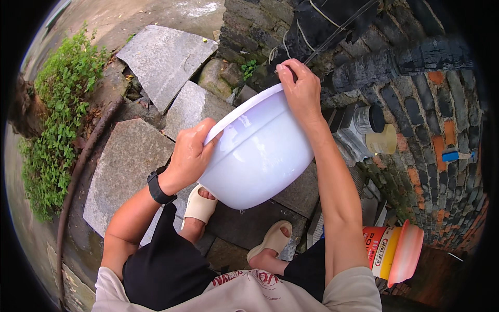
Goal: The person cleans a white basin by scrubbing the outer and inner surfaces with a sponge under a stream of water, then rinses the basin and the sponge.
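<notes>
Between my hands a white plastic basin (pixel 265 156) is tipped on its side, its outer wall and base toward me and its mouth facing away. My left hand (pixel 189 153) is closed on the rim at the basin's left, with a dark band round that wrist. At the upper right end of the rim, my right hand (pixel 302 88) grips with bent fingers. The outside looks wet and shiny. The inside is hidden from me.
Uneven stone slabs (pixel 130 161) lie underfoot. Green plants (pixel 65 109) and a rusty pipe (pixel 86 156) run along the left. On the right rise a brick wall (pixel 436 145), a clear plastic container (pixel 382 138) and a red-and-yellow bucket (pixel 382 249) with a pink basin (pixel 408 252).
</notes>
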A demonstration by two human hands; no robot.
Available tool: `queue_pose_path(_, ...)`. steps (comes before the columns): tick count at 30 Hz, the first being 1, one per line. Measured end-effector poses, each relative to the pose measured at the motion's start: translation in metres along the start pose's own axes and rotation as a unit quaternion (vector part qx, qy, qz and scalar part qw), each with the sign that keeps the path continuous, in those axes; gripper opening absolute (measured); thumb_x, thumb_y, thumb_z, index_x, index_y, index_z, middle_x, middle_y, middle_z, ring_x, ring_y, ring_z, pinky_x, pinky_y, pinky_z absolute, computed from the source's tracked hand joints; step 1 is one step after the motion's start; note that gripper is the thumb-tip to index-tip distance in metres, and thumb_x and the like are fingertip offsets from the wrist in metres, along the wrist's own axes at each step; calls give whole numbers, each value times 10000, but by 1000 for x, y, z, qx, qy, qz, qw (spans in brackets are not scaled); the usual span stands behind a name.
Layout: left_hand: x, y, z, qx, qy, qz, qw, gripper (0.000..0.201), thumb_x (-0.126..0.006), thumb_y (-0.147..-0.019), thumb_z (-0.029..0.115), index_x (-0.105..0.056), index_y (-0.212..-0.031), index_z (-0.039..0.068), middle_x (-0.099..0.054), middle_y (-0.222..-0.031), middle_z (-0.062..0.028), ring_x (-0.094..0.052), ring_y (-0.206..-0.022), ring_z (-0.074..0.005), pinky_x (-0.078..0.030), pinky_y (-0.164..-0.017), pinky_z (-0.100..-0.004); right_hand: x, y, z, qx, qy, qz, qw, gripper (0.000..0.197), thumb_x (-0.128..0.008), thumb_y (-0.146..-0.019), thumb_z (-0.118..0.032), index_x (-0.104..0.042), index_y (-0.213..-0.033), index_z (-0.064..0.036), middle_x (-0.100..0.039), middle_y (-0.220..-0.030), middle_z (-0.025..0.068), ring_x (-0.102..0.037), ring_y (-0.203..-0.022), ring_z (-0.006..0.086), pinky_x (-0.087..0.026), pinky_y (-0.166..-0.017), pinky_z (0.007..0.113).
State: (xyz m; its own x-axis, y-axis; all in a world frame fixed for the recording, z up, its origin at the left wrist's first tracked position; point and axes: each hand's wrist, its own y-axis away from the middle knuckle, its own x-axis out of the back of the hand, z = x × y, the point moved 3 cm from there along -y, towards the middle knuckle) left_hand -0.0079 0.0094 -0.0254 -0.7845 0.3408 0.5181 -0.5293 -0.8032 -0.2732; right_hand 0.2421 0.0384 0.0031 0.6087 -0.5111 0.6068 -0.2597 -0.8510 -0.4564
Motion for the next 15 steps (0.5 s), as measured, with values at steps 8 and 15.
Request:
queue_pose_path(8, 19, 22, -19, 16, 21, 20, 999, 111, -564, -904, 82, -572, -853, -16, -526, -684, -148, -524, -576, -265, -413, -548, -346, 5, -8, 6, 35, -48, -121, 991, 179, -549, -908, -179, -625, -868, -22, -611, -838, 71, -586, -738, 163, -464, -676, 305)
queue_pose_path(15, 24, -9, -9, 27, 21, -82, 996, 178, -615, -871, 175, -587, -873, -1, -543, -667, -182, -555, -569, -328, -432, -552, -380, 20, 2, 7, -40, -25, -38, 998, 228, -565, -910, -209, -632, -835, -4, -598, -716, 72, -568, -653, 175, -454, -624, 304)
